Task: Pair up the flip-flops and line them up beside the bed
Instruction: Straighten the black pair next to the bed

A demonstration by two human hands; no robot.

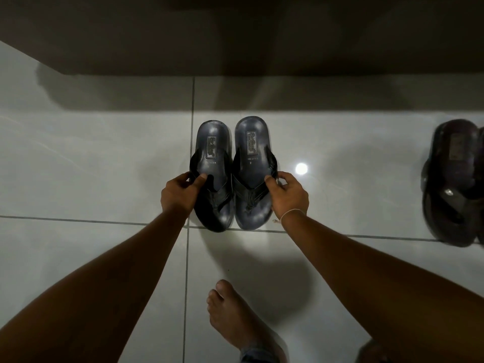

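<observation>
Two dark blue-grey flip-flops with black straps lie side by side on the pale tiled floor, heels pointing away from me toward the bed. My left hand pinches the outer strap of the left flip-flop. My right hand pinches the outer strap of the right flip-flop. Both soles rest flat on the tiles, nearly touching each other. The dark side of the bed runs across the top of the view, a short gap beyond the heels.
Another dark flip-flop pair lies at the right edge, partly cut off by the frame. My bare foot stands on the tiles below the hands. Open floor stretches to the left. A lamp reflection glints beside my right hand.
</observation>
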